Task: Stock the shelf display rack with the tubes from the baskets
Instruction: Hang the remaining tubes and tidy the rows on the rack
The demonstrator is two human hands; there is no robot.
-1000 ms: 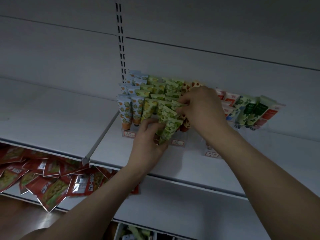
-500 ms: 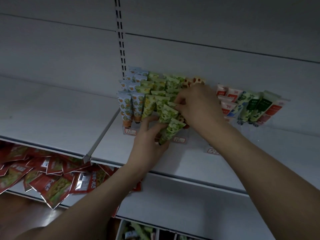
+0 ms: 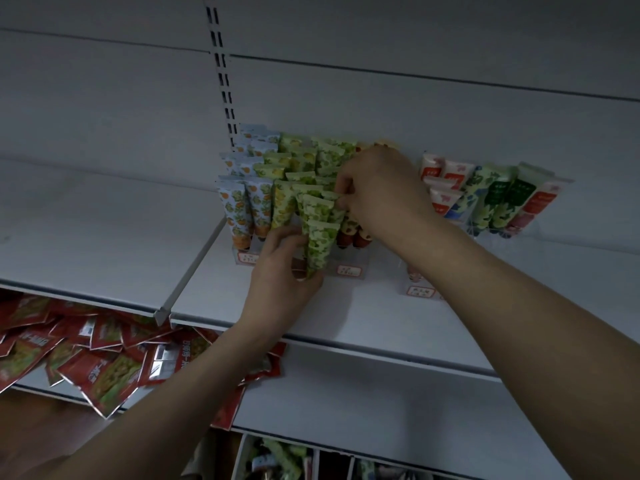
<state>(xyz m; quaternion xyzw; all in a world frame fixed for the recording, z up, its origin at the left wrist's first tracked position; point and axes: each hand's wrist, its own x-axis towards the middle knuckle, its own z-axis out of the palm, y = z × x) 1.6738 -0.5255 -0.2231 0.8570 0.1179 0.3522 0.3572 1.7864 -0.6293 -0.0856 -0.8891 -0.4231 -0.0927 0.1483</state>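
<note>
While the white shelf (image 3: 346, 306) carries everything here, the risk sits in the clear tiered display rack (image 3: 349, 268) at its back: its rows are packed tight, and forcing one more tube in could tip the neighbours forward or push the light rack along the smooth shelf. Both hands crowd the same narrow spot, so a snagged crimp could drag a row out with it.

Behind runs a pale back panel with a slotted upright (image 3: 221, 74); below the left wrist, red snack packets (image 3: 97, 362) lie heaped on a lower shelf, and a basket of tubes (image 3: 277, 459) shows dimly at the bottom edge. The light is poor.

A second rack of mixed tubes (image 3: 498, 199) stands just right of the right hand (image 3: 381, 192), whose fingers (image 3: 343, 188) are curled, pinching the top edge of the green grape tubes (image 3: 320, 206) in the front rows. Under those fingers, the left hand (image 3: 284, 275) clamps the lower end of the foremost green tube (image 3: 320, 247) — tilted, cap down, not yet seated.
</note>
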